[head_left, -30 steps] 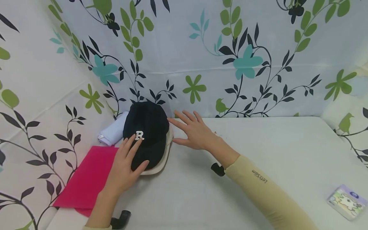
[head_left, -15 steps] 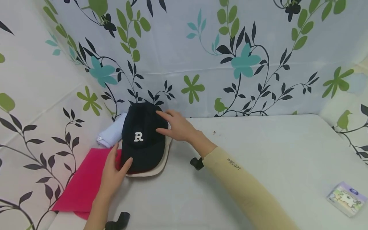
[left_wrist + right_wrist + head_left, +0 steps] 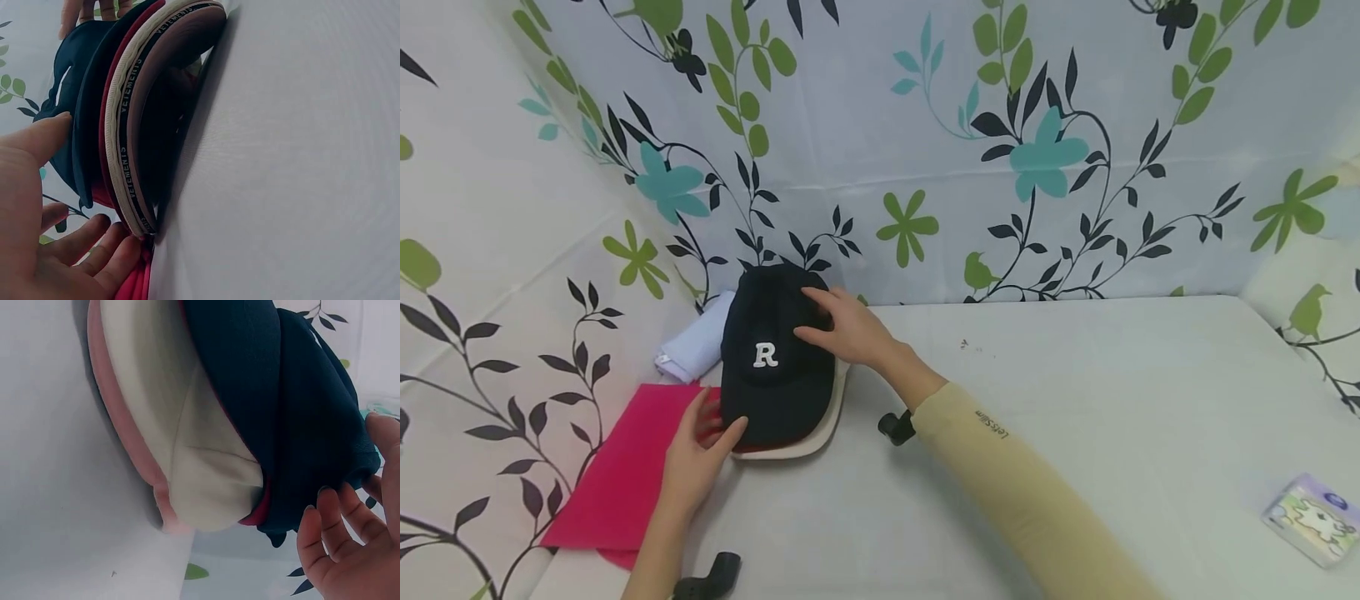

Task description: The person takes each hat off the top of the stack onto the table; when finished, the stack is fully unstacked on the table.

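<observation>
A navy cap (image 3: 778, 392) with a white letter R lies on top of a stack of caps. Below it show a thin red edge, a cream cap (image 3: 212, 481) and a pink cap (image 3: 125, 434) at the bottom. My right hand (image 3: 848, 327) holds the navy crown's right side, thumb and fingers around the fabric. My left hand (image 3: 694, 454) is at the front left of the stack. Its thumb (image 3: 50, 134) overlaps the navy cap in the left wrist view, and its bent fingers (image 3: 115, 250) are beside the brims' left end.
A bright pink cloth item (image 3: 625, 467) lies left of the stack, partly behind my left arm. Behind it is a rolled pale blue cloth (image 3: 694, 340). A small packet (image 3: 1317, 518) with a cartoon print lies on the white table (image 3: 1075, 400) at far right. Patterned curtains (image 3: 865, 125) stand behind.
My right hand has moved left from beside the stack onto the navy crown. My left hand has drawn back from over the R to the brim's left edge, fingers bending more. The caps stay put.
</observation>
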`<state>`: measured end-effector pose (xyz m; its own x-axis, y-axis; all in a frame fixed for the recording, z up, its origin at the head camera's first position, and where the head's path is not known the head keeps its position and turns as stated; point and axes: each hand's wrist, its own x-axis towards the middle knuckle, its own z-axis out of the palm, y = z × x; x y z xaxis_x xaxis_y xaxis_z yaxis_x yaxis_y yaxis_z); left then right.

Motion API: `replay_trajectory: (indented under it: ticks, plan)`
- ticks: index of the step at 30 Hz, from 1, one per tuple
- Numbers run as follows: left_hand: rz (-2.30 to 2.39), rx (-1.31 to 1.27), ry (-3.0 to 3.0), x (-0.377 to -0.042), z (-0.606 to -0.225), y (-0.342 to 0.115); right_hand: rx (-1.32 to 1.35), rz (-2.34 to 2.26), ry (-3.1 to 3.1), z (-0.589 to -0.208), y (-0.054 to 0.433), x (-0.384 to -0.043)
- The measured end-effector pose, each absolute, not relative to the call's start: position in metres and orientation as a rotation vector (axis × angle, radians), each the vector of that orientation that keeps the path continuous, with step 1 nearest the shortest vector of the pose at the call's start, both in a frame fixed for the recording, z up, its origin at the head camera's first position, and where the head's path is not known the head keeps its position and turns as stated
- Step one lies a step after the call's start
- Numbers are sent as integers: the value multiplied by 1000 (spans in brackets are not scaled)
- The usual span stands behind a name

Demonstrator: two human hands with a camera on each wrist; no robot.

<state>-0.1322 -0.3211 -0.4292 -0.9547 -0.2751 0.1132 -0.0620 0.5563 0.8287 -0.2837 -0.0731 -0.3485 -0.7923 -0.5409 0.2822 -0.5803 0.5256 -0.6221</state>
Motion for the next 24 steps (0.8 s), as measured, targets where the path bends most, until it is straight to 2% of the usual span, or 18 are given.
replay_trajectory:
  ticks: [24]
  plan:
    - [-1597, 335, -2428, -133, -434, -324, 886, 1455, -2653, -348, -84, -283]
